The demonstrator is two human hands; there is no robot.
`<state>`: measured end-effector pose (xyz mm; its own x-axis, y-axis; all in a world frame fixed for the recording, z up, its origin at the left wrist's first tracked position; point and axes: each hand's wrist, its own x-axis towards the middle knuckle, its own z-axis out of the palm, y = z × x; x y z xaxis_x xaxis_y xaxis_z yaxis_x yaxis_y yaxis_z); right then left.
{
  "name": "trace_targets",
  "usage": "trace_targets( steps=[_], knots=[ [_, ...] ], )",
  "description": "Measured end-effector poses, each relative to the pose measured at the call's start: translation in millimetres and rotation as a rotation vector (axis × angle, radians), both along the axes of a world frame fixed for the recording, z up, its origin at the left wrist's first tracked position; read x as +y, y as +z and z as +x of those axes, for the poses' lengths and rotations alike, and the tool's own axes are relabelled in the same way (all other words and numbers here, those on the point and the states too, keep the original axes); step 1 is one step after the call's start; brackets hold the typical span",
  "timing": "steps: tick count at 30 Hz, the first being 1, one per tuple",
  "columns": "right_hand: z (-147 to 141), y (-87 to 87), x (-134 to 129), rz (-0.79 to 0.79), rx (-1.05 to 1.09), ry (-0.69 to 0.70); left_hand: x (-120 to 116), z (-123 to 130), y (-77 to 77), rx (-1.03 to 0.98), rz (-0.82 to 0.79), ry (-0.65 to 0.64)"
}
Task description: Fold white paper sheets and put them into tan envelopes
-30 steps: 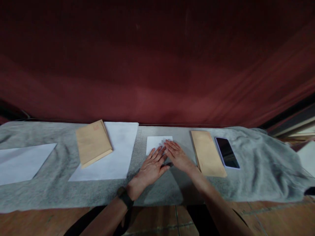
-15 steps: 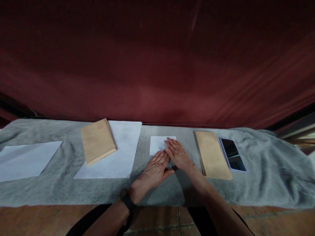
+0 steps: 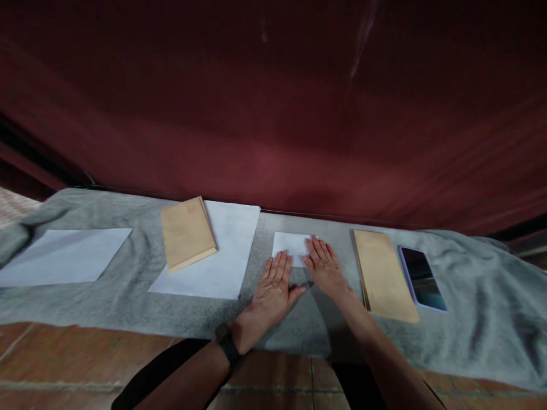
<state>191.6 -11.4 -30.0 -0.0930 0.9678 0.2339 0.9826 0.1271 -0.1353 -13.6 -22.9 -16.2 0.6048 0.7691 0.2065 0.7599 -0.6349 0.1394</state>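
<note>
A small white paper (image 3: 291,244), apparently folded, lies flat on the grey cloth (image 3: 305,324) in front of me. My left hand (image 3: 276,290) rests palm down with its fingertips on the paper's lower left edge, fingers stretched out and thumb pointing right. At the paper's right side, my right hand (image 3: 325,267) lies flat, its fingertips on or beside that edge. A gap separates the two hands, and neither grips anything.
Brown envelopes (image 3: 188,233) lie on large white sheets (image 3: 231,250) at left, with another white sheet (image 3: 68,256) farther left. More brown envelopes (image 3: 380,273) and a phone (image 3: 423,279) are at right. A dark red surface (image 3: 273,114) rises behind the cloth.
My hands have moved apart from each other, the left toward the paper's left side and the right to its right edge. The whole view has shifted and tilted slightly.
</note>
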Motion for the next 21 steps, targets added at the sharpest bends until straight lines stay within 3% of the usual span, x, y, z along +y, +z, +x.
trace_targets(
  steps=[7,11,13,18,21],
  knots=[
    [2.5,-6.1,-2.0,0.003,-0.019,-0.005,2.4,2.4,-7.3,-0.051,0.002,0.214],
    [2.8,-7.2,-2.7,0.009,-0.040,-0.003,9.7,6.5,-3.4,-0.089,0.006,0.279],
    [2.8,-7.5,-2.7,0.016,-0.045,-0.009,13.2,9.9,1.5,-0.092,0.003,0.250],
    [4.4,-8.0,-2.4,0.026,-0.059,-0.004,14.6,23.9,8.8,-0.076,-0.027,0.031],
    [6.5,-8.7,-2.6,0.025,-0.069,0.010,14.1,33.0,6.7,-0.047,-0.037,0.002]
  ],
)
